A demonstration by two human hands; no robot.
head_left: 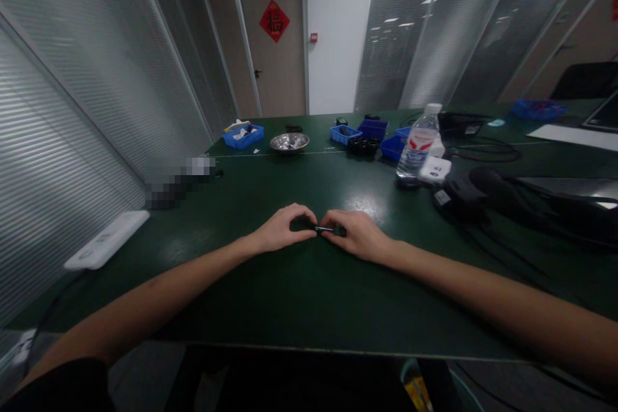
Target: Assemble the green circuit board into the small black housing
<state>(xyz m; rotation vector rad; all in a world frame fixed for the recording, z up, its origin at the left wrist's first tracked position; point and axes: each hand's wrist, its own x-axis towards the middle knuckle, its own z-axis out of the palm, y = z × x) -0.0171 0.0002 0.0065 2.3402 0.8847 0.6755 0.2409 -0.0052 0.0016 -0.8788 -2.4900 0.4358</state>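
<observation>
Over the middle of the green table [284, 296], my left hand [286, 228] and my right hand [358, 235] meet at the fingertips. Between them is a small, thin, shiny metal piece [326, 228] with a darker left end, too small to identify. The right thumb and fingers pinch it, and its length runs toward the right palm. At its dark left end, the left thumb and fingertips close in a pinch. The right fingers hide part of the piece.
Farther back stand a metal bowl [290, 143], a blue basket [244, 136], another blue basket [346, 135] and a water bottle [419, 145]. Black gear with cables [483, 196] lies at right. A white power strip [107, 240] rests near the left edge.
</observation>
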